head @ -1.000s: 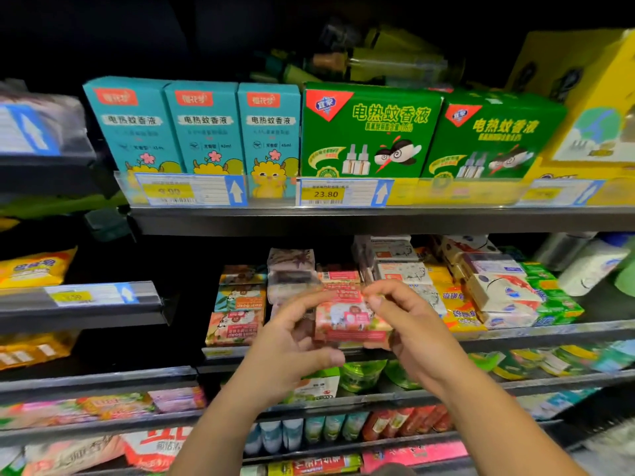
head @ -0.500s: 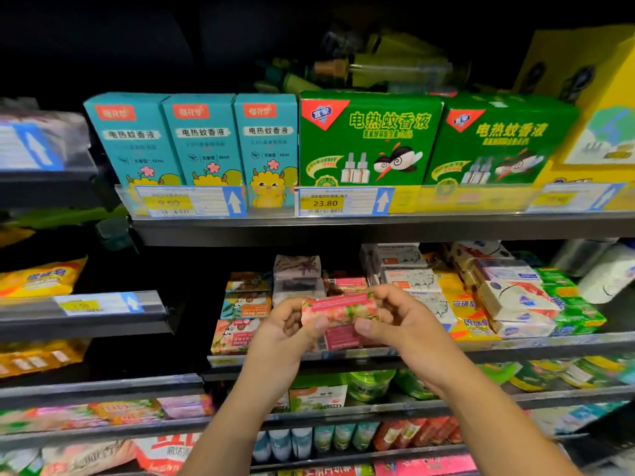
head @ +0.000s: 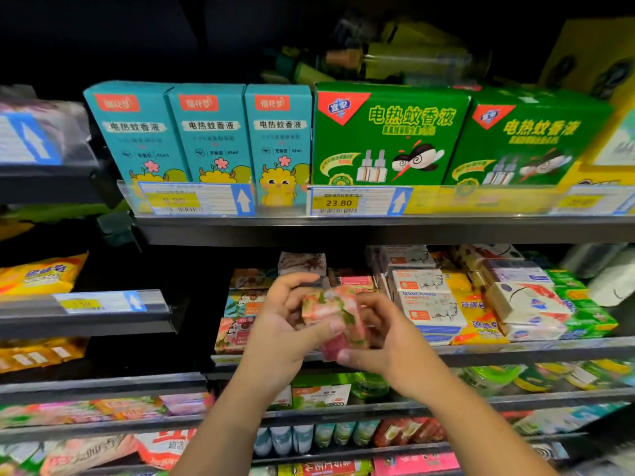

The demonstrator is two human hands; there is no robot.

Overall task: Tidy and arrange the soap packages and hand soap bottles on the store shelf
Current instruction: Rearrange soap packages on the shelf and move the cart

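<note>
Both hands, left hand [head: 281,324] and right hand [head: 385,341], pinch one pink soap package [head: 335,316] off the shelf [head: 515,352]; stacks at three o'clock look jumbled, so much remains.

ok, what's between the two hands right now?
A pink floral soap package, gripped from both sides by the left hand and the right hand. The head view shows it.
</note>
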